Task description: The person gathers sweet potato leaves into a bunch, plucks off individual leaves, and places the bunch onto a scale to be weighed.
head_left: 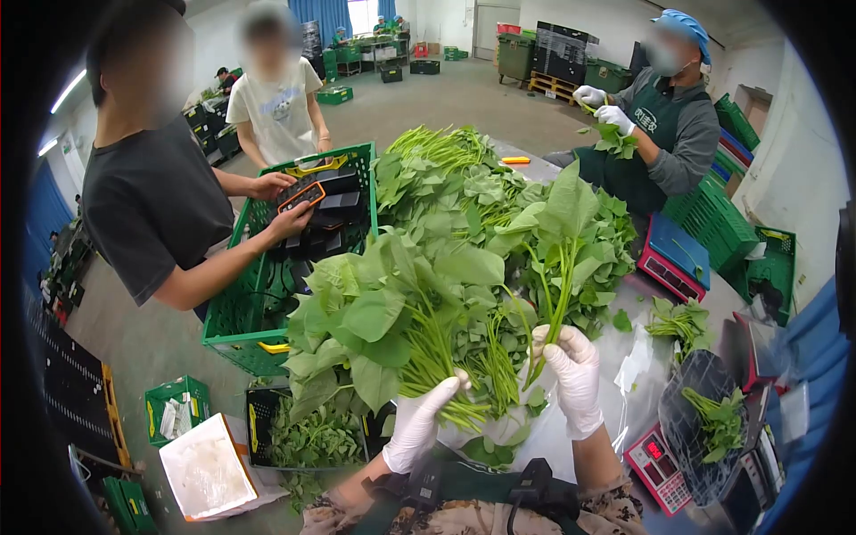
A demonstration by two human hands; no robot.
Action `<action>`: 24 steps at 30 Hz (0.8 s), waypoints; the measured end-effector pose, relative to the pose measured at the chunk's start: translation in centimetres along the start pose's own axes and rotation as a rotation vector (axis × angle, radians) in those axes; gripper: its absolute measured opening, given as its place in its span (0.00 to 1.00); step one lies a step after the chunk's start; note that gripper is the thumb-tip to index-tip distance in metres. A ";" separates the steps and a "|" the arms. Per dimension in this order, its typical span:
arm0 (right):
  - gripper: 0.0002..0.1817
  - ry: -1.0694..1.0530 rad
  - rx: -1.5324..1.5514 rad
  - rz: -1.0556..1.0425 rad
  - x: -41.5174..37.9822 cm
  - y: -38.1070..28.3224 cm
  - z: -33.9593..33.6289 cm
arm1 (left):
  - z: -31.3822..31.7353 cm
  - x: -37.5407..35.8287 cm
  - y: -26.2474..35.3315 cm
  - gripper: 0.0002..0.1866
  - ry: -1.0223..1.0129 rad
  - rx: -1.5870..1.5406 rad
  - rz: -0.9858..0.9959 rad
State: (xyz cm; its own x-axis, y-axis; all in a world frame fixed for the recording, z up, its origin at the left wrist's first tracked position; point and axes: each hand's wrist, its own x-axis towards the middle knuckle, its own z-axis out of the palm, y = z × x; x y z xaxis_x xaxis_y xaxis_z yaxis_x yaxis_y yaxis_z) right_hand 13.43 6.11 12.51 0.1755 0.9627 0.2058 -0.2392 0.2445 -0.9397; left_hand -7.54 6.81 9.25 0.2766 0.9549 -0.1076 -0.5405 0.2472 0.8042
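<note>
left hand [417, 426] cupped under leafy bunch [392, 325] stems | right hand [573, 374] pinching one stalk [555, 308] | light, floppy, bruisable; grip stems

both gloved hands raised close together — left hand [421, 426] fingers curled in a grip, right hand [573, 376] upright, fingers closed.

White gloves cover the left hand [419, 428] and right hand [575, 379], set against the bright green leafy stems [419, 321]. A dark green crate [241, 312] holds black boxes [330, 209], one edged in orange. A co-worker's charcoal T-shirt [152, 201] contrasts with another's cream one [276, 102]. Across the table, a worker wears a blue cap [682, 22] and dark green apron [637, 143]. The scale [660, 468] is red, its keys white.
</note>
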 end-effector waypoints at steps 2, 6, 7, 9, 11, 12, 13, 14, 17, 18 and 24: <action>0.11 -0.050 0.057 -0.015 -0.6 -1.0 1.3 | 0.4 0.4 -0.2 0.12 -0.055 0.030 -0.007; 0.12 -0.045 -0.444 -0.123 -1.8 1.2 2.7 | 2.4 0.5 -0.9 0.21 -0.084 -0.049 -0.052; 0.12 -0.047 -0.539 -0.147 -1.8 1.1 3.2 | 2.3 0.6 -1.1 0.25 -0.133 -0.078 -0.148; 0.11 -0.024 -0.601 -0.189 -2.1 0.8 3.5 | 2.2 0.8 -1.6 0.26 -0.180 -0.168 -0.266; 0.10 0.015 -0.621 -0.217 -2.3 0.9 3.4 | 1.7 1.3 -2.8 0.26 -0.216 -0.228 -0.375; 0.11 0.028 -0.650 -0.218 -2.4 0.8 3.3 | 1.5 1.5 -3.5 0.26 -0.242 -0.225 -0.372; 0.11 0.041 -0.679 -0.217 -2.6 0.6 3.2 | 1.4 1.7 -4.0 0.26 -0.267 -0.224 -0.370; 0.11 0.054 -0.709 -0.215 -2.8 0.5 3.0 | 1.4 1.8 -4.6 0.26 -0.292 -0.225 -0.369; 0.12 0.096 -0.746 -0.207 -3.3 0.6 2.3 | 1.2 2.4 -6.2 0.27 -0.340 -0.243 -0.381; 0.12 0.103 -0.771 -0.214 -3.4 0.8 2.0 | 1.2 2.3 -6.4 0.27 -0.335 -0.239 -0.402; 0.12 0.114 -0.805 -0.118 -4.2 1.1 0.7 | 1.6 1.8 -6.7 0.28 -0.310 -0.183 -0.497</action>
State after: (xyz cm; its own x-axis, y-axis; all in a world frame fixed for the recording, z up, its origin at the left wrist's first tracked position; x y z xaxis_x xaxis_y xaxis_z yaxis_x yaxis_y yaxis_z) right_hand 11.80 2.41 10.75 0.2626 0.9077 0.3272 0.5381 0.1437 -0.8306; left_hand -2.14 6.64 4.64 0.7342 0.6324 -0.2470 -0.4071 0.7013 0.5853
